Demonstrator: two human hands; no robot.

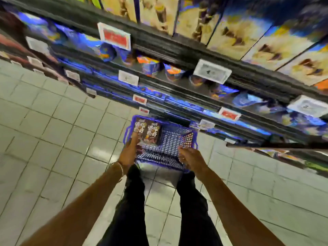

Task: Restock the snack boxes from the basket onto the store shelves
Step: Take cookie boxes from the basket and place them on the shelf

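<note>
Blue basket [184, 167]: left hand [128, 153] seemingly clasps brown snack boxes [147, 131]; right hand [190, 158] beside, grip unclear

Motion-blurred wide-angle view, bent edges

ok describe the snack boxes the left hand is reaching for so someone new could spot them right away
Start at the blue plastic basket on the tiled floor in front of the shelves. At its left end lie two dark brown snack boxes side by side, by the left hand. Their pale printed patches set them apart from the box standing against the right wall near the right hand.
</note>
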